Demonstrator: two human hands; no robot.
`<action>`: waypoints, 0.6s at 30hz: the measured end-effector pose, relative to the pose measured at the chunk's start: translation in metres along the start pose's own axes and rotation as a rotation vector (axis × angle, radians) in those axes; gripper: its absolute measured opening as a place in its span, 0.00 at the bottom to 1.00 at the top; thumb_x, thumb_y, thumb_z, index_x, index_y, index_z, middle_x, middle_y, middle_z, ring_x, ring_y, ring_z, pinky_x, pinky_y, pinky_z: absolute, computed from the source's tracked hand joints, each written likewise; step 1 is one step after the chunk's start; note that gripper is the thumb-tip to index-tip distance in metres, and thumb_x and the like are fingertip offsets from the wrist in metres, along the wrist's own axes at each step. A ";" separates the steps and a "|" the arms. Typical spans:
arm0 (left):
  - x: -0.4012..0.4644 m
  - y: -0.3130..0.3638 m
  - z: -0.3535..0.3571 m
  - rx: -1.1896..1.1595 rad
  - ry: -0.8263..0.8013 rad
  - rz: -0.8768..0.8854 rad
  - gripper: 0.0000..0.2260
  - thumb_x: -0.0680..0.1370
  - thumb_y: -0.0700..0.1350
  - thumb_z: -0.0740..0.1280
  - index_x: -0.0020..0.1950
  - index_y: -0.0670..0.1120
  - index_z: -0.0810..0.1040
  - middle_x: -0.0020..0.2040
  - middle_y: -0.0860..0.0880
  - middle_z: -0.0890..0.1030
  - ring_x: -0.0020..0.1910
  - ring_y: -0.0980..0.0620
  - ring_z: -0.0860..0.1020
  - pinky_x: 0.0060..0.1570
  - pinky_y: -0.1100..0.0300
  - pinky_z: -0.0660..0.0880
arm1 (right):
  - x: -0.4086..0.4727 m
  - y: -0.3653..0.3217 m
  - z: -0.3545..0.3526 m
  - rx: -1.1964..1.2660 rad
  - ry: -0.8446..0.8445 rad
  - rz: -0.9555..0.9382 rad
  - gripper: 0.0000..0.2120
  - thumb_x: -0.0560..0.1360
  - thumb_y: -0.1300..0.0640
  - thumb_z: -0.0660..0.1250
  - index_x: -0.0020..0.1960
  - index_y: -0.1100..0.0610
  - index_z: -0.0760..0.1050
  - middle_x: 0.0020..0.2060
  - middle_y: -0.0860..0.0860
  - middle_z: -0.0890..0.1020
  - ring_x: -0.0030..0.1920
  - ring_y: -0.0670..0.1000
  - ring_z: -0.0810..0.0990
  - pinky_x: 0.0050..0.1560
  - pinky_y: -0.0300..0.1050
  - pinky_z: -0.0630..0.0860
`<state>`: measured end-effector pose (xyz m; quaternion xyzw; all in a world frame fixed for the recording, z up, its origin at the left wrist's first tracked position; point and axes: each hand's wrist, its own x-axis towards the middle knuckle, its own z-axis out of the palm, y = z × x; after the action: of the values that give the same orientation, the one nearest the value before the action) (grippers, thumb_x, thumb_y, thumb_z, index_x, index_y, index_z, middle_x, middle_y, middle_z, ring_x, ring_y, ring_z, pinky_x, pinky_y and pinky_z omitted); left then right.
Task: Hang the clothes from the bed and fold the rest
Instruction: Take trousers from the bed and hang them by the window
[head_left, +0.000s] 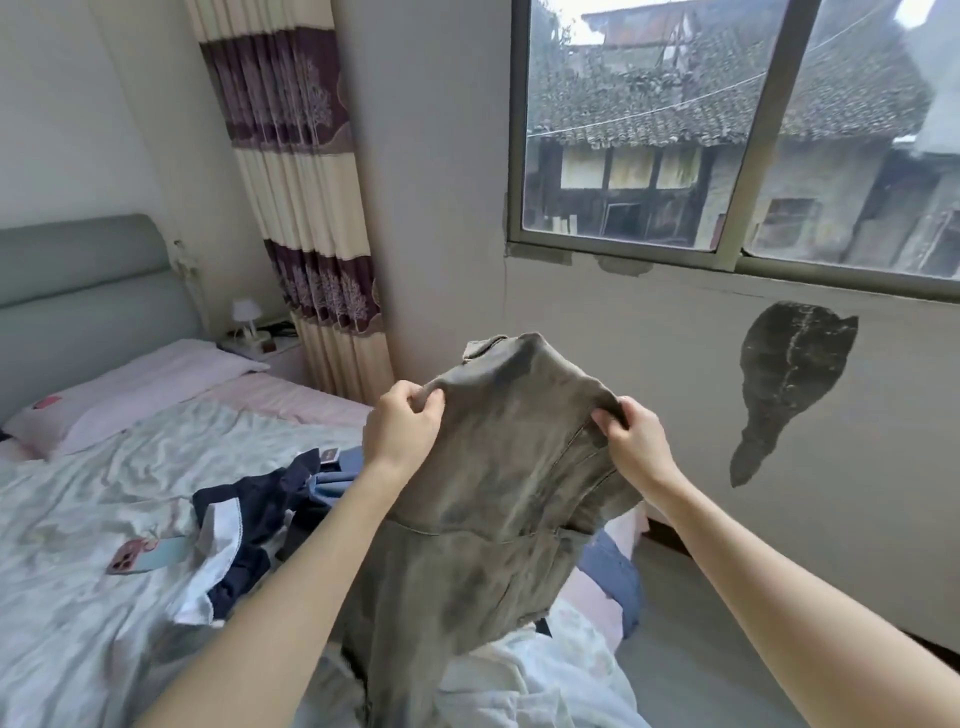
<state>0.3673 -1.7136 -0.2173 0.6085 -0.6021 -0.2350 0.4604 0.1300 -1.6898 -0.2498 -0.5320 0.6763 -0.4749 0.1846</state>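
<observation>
While the left hand (402, 423) and right hand (636, 439) pinch its upper edge, the grey garment (498, 467) hangs lengthwise toward the bed (104, 493).

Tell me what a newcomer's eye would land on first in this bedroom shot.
First, the grey-brown garment held up at centre frame, its top edge pinched by the left hand and right hand. Next, the navy-and-white clothes heaped on the bed at lower left, then the dark patch on the wall under the window.
</observation>
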 end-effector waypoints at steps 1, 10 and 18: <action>-0.003 0.000 0.005 0.072 -0.046 0.030 0.13 0.76 0.47 0.66 0.58 0.45 0.74 0.52 0.48 0.78 0.53 0.46 0.75 0.51 0.55 0.72 | 0.001 -0.003 -0.014 -0.034 -0.018 -0.060 0.07 0.77 0.60 0.63 0.44 0.65 0.73 0.37 0.56 0.77 0.40 0.53 0.73 0.42 0.46 0.66; -0.041 0.078 0.096 0.189 -0.995 0.568 0.42 0.69 0.48 0.74 0.71 0.68 0.51 0.69 0.68 0.54 0.74 0.60 0.47 0.67 0.60 0.54 | -0.054 0.015 -0.099 -0.490 -0.152 -0.568 0.09 0.78 0.58 0.62 0.49 0.63 0.77 0.41 0.53 0.78 0.46 0.54 0.73 0.50 0.44 0.63; -0.122 0.169 0.166 0.055 -0.901 0.663 0.09 0.77 0.46 0.67 0.57 0.52 0.79 0.47 0.52 0.83 0.48 0.55 0.79 0.51 0.63 0.73 | -0.081 0.055 -0.217 -0.009 0.300 -0.260 0.06 0.73 0.57 0.70 0.48 0.57 0.75 0.41 0.48 0.79 0.42 0.48 0.77 0.47 0.40 0.73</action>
<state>0.1203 -1.6186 -0.1852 0.2379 -0.9043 -0.2987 0.1908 -0.0345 -1.5215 -0.2121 -0.5390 0.6241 -0.5655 0.0166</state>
